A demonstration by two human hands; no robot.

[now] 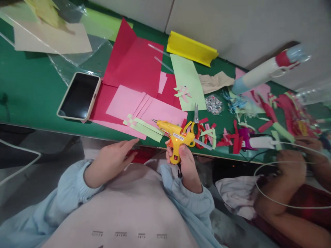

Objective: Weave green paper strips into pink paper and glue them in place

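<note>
Yellow glue gun (176,136), where?
Table edge, right hand (187,168) clenched round its grip, nozzle by crossed green strips (144,128) on pink paper (124,103).
Left hand (113,158)?
Open, fingers straight, beside them. More loose strips (210,132) lie by the scissors (198,129).

Yellow pistol-shaped glue gun (178,136): held upright by the handle at the near edge of the bench (31,100), metal nozzle pointing left, red switch on the grip, clear stick jutting behind. Just beside the nozzle, pale green paper strips (144,128), flat and crossed on pink paper (124,103).
</note>
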